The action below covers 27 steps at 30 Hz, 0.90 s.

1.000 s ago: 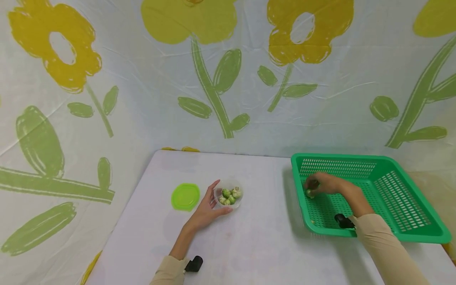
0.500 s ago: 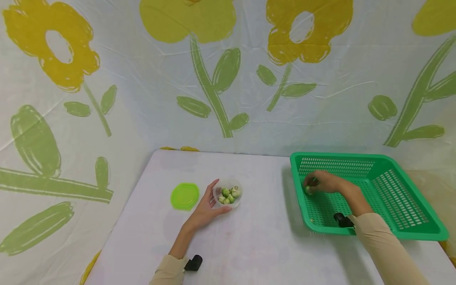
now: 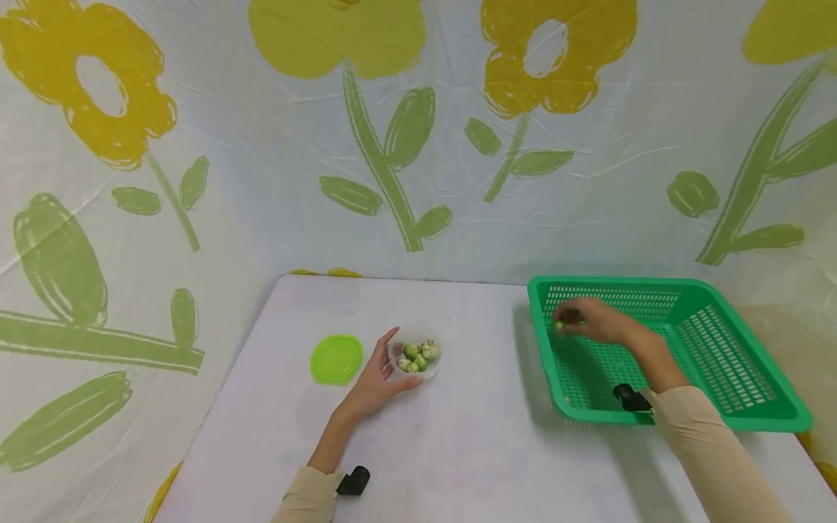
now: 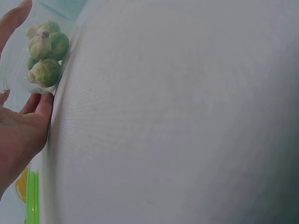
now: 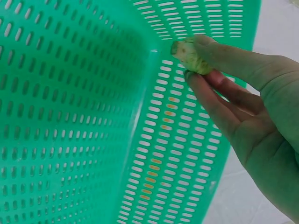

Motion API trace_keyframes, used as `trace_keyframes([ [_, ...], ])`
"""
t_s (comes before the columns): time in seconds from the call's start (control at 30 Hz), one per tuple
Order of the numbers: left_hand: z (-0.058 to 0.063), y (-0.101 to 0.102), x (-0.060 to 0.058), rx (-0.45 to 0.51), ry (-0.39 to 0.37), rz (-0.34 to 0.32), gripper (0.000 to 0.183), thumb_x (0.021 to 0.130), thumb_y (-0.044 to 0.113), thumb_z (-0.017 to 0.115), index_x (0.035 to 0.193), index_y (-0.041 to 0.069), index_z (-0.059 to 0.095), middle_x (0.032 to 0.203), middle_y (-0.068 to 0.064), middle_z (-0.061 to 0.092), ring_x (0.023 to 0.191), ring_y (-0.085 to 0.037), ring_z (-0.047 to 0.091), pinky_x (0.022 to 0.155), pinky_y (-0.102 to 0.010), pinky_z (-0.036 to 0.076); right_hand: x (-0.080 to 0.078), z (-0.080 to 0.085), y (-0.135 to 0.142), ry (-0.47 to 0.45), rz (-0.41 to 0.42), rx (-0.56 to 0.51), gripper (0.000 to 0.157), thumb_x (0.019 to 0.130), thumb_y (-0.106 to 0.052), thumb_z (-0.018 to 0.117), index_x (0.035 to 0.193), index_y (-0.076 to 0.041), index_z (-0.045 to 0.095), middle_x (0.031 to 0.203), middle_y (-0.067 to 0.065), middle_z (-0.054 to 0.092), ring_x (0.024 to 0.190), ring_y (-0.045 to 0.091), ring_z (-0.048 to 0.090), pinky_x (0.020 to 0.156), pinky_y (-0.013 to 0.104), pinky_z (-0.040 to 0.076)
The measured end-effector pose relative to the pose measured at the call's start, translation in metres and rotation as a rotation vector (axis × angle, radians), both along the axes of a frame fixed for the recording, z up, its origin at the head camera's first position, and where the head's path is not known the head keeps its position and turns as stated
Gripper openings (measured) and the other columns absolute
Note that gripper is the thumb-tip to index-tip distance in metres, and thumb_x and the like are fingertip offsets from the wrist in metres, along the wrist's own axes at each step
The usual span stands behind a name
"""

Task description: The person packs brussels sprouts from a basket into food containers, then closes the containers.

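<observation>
My left hand [image 3: 373, 388] holds a small clear plastic container [image 3: 433, 367] on the table, thumb on the near side and fingers on the far left side. Several Brussels sprouts [image 3: 418, 356] lie inside it; the left wrist view shows these sprouts [image 4: 45, 56] close up through the clear wall. Over at the right, my right hand [image 3: 598, 322] is inside a green plastic basket [image 3: 713, 370], near its left wall. It pinches one Brussels sprout [image 5: 191, 57] between thumb and fingertips, raised off the basket floor in the right wrist view.
A bright green lid [image 3: 336, 359] lies flat on the white-covered table [image 3: 471, 436], left of the container. In the basket's near left corner sits a tiny pale bit [image 3: 568, 400]. A flower-printed cloth [image 3: 275, 181] hangs behind and on the left.
My right hand has risen from the basket floor toward the basket's far left rim, with the sprout between its fingers. The left hand stays on the container. The head view has shifted slightly.
</observation>
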State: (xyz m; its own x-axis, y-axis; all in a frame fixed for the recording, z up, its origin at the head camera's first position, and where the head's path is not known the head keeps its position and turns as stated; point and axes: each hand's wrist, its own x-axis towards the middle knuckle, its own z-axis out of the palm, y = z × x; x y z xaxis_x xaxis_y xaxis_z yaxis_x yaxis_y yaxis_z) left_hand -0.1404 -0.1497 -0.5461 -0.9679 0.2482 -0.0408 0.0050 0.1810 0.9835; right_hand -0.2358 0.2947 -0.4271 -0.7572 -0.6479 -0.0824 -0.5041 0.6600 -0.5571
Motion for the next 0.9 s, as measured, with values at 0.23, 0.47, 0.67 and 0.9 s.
trace_keyframes([
  [0.23, 0.0, 0.001, 0.0, 0.005, 0.0, 0.005, 0.106, 0.085, 0.025, 0.088, 0.165, 0.029, 0.018, 0.169, -0.001, 0.016, 0.157, -0.021, 0.014, 0.125, -0.044, 0.024, 0.001, 0.009, -0.001, 0.078, -0.009, -0.025, 0.017, 0.093, -0.003, 0.074, 0.109, 0.002, 0.071, 0.102, 0.006, 0.07, 0.092, 0.024, 0.067, 0.078, 0.038, 0.058],
  [0.47, 0.0, 0.0, 0.001, 0.0, -0.005, 0.002, 0.106, 0.086, 0.027, 0.087, 0.165, 0.03, 0.017, 0.17, 0.0, 0.012, 0.157, -0.023, 0.01, 0.125, -0.044, 0.023, 0.007, 0.021, -0.005, 0.161, -0.008, -0.042, 0.017, 0.093, -0.002, 0.075, 0.109, 0.002, 0.071, 0.1, 0.005, 0.069, 0.09, 0.023, 0.066, 0.078, 0.048, 0.058],
  [0.67, 0.002, 0.001, 0.002, 0.004, -0.004, -0.003, 0.106, 0.087, 0.023, 0.086, 0.165, 0.029, 0.015, 0.17, -0.003, 0.012, 0.157, -0.024, 0.01, 0.125, -0.045, 0.022, 0.015, 0.03, -0.01, 0.187, -0.036, -0.072, 0.021, 0.094, -0.003, 0.074, 0.113, 0.003, 0.07, 0.107, 0.009, 0.07, 0.096, 0.029, 0.068, 0.084, 0.049, 0.058],
  [0.9, 0.001, 0.001, 0.001, 0.003, 0.008, -0.004, 0.105, 0.088, 0.022, 0.085, 0.166, 0.027, 0.014, 0.171, -0.005, 0.012, 0.157, -0.026, 0.011, 0.125, -0.047, 0.022, 0.023, 0.035, -0.019, 0.244, -0.045, -0.125, 0.022, 0.092, 0.0, 0.075, 0.113, 0.004, 0.07, 0.107, 0.01, 0.069, 0.098, 0.032, 0.07, 0.085, 0.05, 0.059],
])
